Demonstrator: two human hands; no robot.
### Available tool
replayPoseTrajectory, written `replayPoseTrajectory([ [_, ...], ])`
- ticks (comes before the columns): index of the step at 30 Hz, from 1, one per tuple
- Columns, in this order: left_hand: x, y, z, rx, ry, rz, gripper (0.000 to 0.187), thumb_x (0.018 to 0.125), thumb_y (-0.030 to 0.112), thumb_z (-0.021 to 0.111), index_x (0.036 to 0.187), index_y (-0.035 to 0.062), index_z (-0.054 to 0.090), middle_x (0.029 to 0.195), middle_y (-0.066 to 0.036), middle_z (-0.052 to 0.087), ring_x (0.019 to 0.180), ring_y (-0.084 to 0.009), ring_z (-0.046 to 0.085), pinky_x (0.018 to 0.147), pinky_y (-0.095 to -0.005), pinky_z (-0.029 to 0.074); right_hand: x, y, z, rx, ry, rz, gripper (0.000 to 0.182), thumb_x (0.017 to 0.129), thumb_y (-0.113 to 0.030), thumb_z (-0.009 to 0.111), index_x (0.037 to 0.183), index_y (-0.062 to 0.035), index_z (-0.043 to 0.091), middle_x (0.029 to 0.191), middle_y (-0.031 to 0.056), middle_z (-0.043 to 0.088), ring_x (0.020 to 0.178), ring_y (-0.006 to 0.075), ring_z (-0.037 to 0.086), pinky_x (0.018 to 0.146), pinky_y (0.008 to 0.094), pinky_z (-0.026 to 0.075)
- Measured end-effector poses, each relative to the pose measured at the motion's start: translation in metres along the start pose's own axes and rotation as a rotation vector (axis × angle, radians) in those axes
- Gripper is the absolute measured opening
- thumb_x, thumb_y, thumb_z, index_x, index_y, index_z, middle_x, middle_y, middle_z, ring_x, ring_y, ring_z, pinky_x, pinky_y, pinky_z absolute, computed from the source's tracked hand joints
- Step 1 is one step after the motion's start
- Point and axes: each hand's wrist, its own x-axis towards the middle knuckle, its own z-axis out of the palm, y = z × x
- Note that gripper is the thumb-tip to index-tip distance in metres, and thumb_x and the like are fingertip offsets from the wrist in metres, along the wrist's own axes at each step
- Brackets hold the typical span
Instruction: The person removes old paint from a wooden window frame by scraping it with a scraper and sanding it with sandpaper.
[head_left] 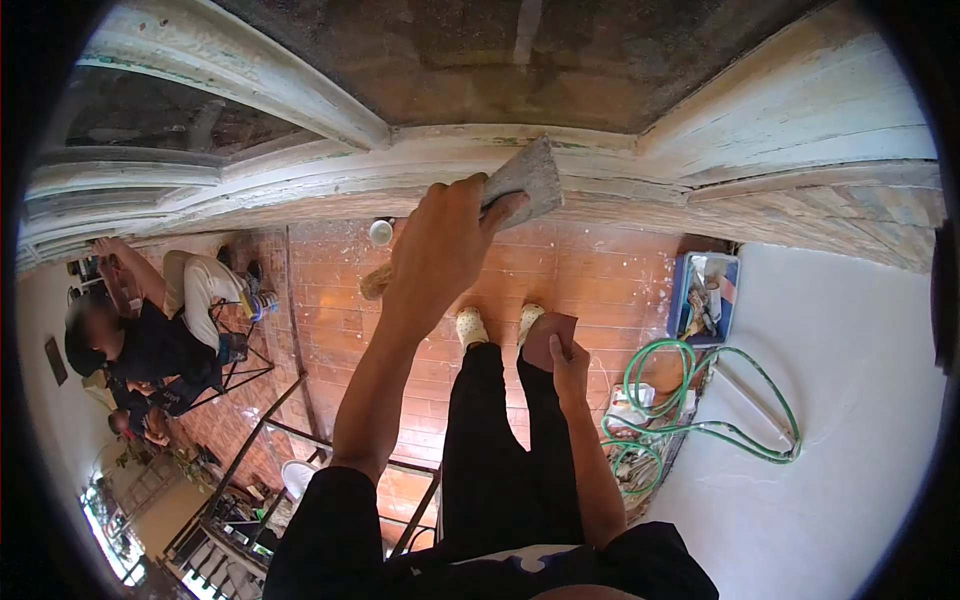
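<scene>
My left hand (440, 250) is raised to the weathered white window frame (590, 142), its fingers wrapped round a wide scraper. The scraper's dusty grey blade (535, 182) overlaps the frame's lower rail in this view. Its tan handle end (375, 282) pokes out behind my wrist. Lower down, my right hand (571, 368) hangs near my right knee, with thumb and fingers pinching a folded reddish-brown sheet of sandpaper (548, 340).
A bin of tools (705, 298) stands by the white wall, near a coiled green hose (690, 350). A white cup (381, 232) sits below the window. At left a seated person (140, 340) reaches toward the frame. A metal-framed stand (285, 425) is beside me.
</scene>
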Motion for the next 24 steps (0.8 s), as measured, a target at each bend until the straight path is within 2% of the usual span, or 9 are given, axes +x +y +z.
replayPoseTrajectory([
  [1, 0.003, 0.0, 0.001, -0.018, 0.003, 0.023, 0.045, 0.093, 0.034, 0.066, 0.087, -0.0106, 0.063, 0.077, -0.032, 0.061, 0.075, -0.0477, 0.061, 0.064, -0.0472, 0.047, 0.0, -0.003, 0.0, -0.015, -0.023, 0.018, 0.036, 0.095, -0.025, 0.066, 0.083, 0.0079, 0.062, 0.062, 0.0047, 0.052, 0.063, 0.0088, 0.042, 0.055, 0.033, 0.037],
  [4, 0.005, 0.005, 0.005, -0.025, 0.0, 0.047, 0.045, 0.093, 0.034, 0.066, 0.087, -0.0106, 0.062, 0.077, -0.032, 0.06, 0.074, -0.0469, 0.061, 0.065, -0.0476, 0.046, -0.001, 0.013, 0.009, -0.056, -0.02, -0.015, 0.036, 0.095, -0.026, 0.066, 0.083, 0.0078, 0.062, 0.062, 0.004, 0.052, 0.064, 0.0088, 0.042, 0.055, 0.0334, 0.037],
  [7, 0.006, 0.013, 0.005, -0.001, -0.018, 0.013, 0.045, 0.093, 0.035, 0.066, 0.089, -0.0092, 0.063, 0.078, -0.031, 0.061, 0.074, -0.0468, 0.061, 0.065, -0.0478, 0.046, -0.003, 0.014, 0.01, -0.061, -0.012, -0.048, 0.036, 0.095, -0.026, 0.065, 0.084, 0.0075, 0.062, 0.063, 0.0015, 0.049, 0.064, 0.0086, 0.042, 0.056, 0.0331, 0.037],
  [10, -0.002, -0.003, -0.001, -0.019, 0.008, -0.027, 0.044, 0.093, 0.036, 0.066, 0.089, -0.0077, 0.063, 0.078, -0.029, 0.062, 0.074, -0.046, 0.061, 0.065, -0.0479, 0.047, -0.004, 0.01, 0.004, -0.01, -0.003, -0.017, 0.033, 0.097, -0.024, 0.064, 0.076, 0.0011, 0.058, 0.066, -0.0068, 0.043, 0.065, 0.0038, 0.036, 0.055, 0.0264, 0.029],
  [12, -0.011, -0.014, 0.001, 0.05, 0.06, -0.044, 0.044, 0.093, 0.036, 0.066, 0.088, -0.0077, 0.063, 0.075, -0.027, 0.063, 0.071, -0.0459, 0.06, 0.065, -0.048, 0.046, 0.0, 0.011, -0.004, -0.011, -0.007, 0.009, 0.034, 0.097, -0.024, 0.064, 0.074, 0.0, 0.058, 0.066, -0.0071, 0.043, 0.064, 0.0034, 0.036, 0.054, 0.0262, 0.028],
  [15, -0.013, -0.025, 0.01, 0.047, 0.298, 0.179, 0.043, 0.093, 0.033, 0.068, 0.085, -0.0087, 0.062, 0.064, -0.021, 0.06, 0.058, -0.0359, 0.058, 0.058, -0.0423, 0.045, 0.006, 0.016, -0.007, 0.001, 0.023, -0.004, 0.036, 0.097, -0.024, 0.064, 0.071, -0.0019, 0.056, 0.065, -0.0079, 0.041, 0.062, 0.0031, 0.034, 0.052, 0.0265, 0.027],
  [18, -0.013, -0.024, 0.003, -0.243, 0.09, -0.026, 0.04, 0.093, 0.03, 0.068, 0.083, -0.0081, 0.063, 0.057, -0.013, 0.057, 0.049, -0.0218, 0.053, 0.051, -0.0356, 0.042, 0.014, 0.03, -0.009, -0.011, 0.017, 0.024, 0.033, 0.097, -0.025, 0.064, 0.077, 0.0014, 0.059, 0.065, -0.0055, 0.044, 0.063, 0.0046, 0.037, 0.054, 0.0283, 0.031],
  [21, -0.014, -0.019, -0.001, -0.327, 0.036, -0.061, 0.038, 0.093, 0.03, 0.068, 0.083, -0.0067, 0.064, 0.057, -0.008, 0.056, 0.05, -0.0111, 0.05, 0.048, -0.0302, 0.039, 0.018, 0.028, -0.012, -0.095, -0.013, 0.069, 0.033, 0.097, -0.026, 0.064, 0.09, 0.0072, 0.066, 0.066, -0.0006, 0.052, 0.066, 0.007, 0.042, 0.057, 0.0306, 0.037],
  [24, -0.016, -0.028, 0.013, -0.245, 0.057, -0.037, 0.037, 0.093, 0.03, 0.068, 0.084, -0.006, 0.065, 0.058, -0.007, 0.058, 0.05, -0.0108, 0.05, 0.047, -0.029, 0.038, 0.021, 0.031, -0.004, -0.089, -0.02, 0.056, 0.034, 0.096, -0.026, 0.064, 0.093, 0.0074, 0.067, 0.066, -0.0011, 0.051, 0.066, 0.0067, 0.042, 0.057, 0.0301, 0.037],
])
